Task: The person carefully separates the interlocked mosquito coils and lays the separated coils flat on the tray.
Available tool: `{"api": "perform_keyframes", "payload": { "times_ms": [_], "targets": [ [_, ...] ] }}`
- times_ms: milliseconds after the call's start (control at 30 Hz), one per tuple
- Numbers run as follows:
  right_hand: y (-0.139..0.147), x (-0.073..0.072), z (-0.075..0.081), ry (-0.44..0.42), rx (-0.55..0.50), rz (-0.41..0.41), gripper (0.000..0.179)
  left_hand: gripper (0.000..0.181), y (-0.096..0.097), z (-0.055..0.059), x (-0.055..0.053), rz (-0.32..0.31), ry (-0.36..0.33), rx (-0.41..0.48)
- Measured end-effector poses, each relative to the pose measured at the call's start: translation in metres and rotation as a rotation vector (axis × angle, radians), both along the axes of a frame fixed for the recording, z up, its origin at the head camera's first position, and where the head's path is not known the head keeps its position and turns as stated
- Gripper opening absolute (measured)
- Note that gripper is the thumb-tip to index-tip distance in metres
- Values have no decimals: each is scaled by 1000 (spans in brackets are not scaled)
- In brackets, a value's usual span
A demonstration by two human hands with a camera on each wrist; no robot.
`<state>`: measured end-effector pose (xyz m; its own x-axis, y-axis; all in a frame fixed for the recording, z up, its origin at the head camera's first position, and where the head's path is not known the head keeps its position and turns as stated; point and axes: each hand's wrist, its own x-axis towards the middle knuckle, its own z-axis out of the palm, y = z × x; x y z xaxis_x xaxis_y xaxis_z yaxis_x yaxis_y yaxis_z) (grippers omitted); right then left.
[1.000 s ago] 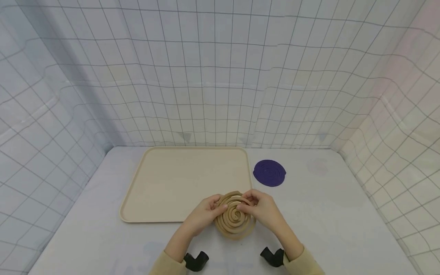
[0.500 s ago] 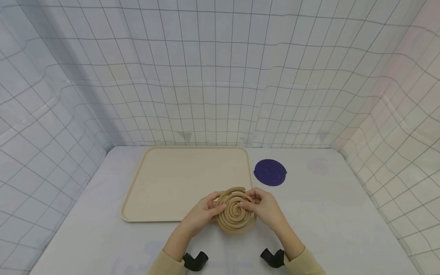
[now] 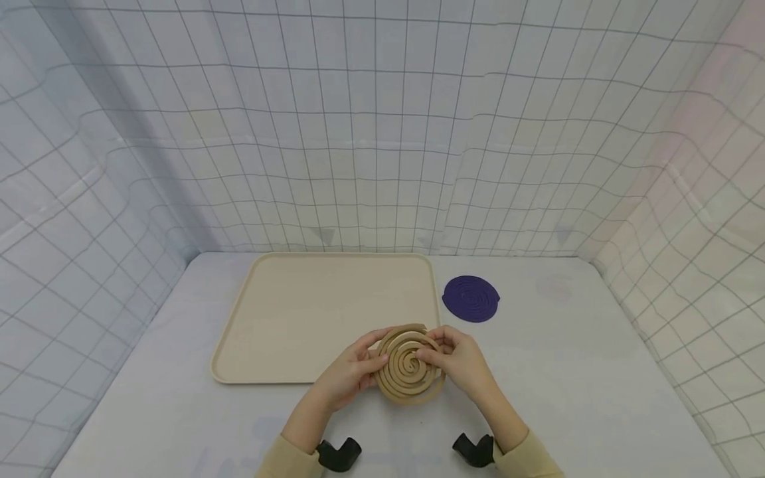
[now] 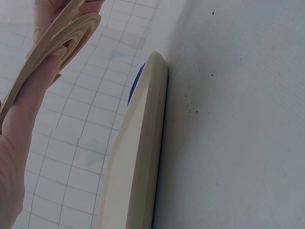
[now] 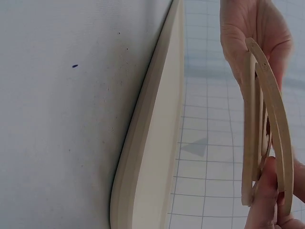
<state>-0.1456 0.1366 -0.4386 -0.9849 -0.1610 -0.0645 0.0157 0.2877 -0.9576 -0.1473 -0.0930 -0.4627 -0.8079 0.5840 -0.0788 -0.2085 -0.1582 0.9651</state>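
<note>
Between both hands stands a tan spiral mosquito coil [image 3: 396, 380], tilted up over the tray's front right corner. Its rings are partly spread apart, as the right wrist view shows with gaps between the coil strands [image 5: 282, 129]. My left hand [image 3: 349, 373] grips the left rim, thumb on the front face. On the other side my right hand [image 3: 459, 362] pinches the upper right rings, its thumb reaching close to the spiral's centre. In the left wrist view the coil [image 4: 45, 47] appears edge-on above the left thumb. Fingers behind the coil are mostly hidden.
A shallow cream tray [image 3: 323, 318] lies on the white table [image 3: 574, 372], left of centre. Right of it rests a flat purple spiral disc [image 3: 471, 299]. Black curved pieces [image 3: 339, 455] sit at both wrists. Grid-patterned sheets [image 3: 382, 133] surround the table.
Both hands have raised the mosquito coil slightly away from me. The left thumb has slid a little toward the coil's left rim. The tray and purple disc stay put.
</note>
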Motion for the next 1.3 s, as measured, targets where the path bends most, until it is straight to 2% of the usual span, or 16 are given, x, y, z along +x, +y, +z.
{"api": "perform_keyframes", "payload": {
  "times_ms": [267, 467, 567, 800, 1000, 1167, 1300],
  "targets": [
    [0, 1, 4, 39, 29, 67, 30, 62, -1, 3, 0, -8, -69, 48],
    [0, 0, 2, 54, 53, 121, 31, 44, -1, 0, -1, 21, -158, 95],
    [-1, 0, 1, 62, 59, 137, 31, 42, -1, -1, -1, 24, -185, 92],
    [-2, 1, -1, 81, 70, 169, 29, 55, -2, -5, -2, -53, -198, 87],
    [-4, 4, 3, 117, 86, 220, 27, 57, 0, -8, -2, -103, -216, 77],
    [-4, 6, 4, 131, 84, 237, 27, 56, 1, -6, 0, -87, -231, 67],
    [-4, 6, 3, 109, 68, 199, 29, 54, 1, -3, 1, -51, -233, 54]
  ]
}}
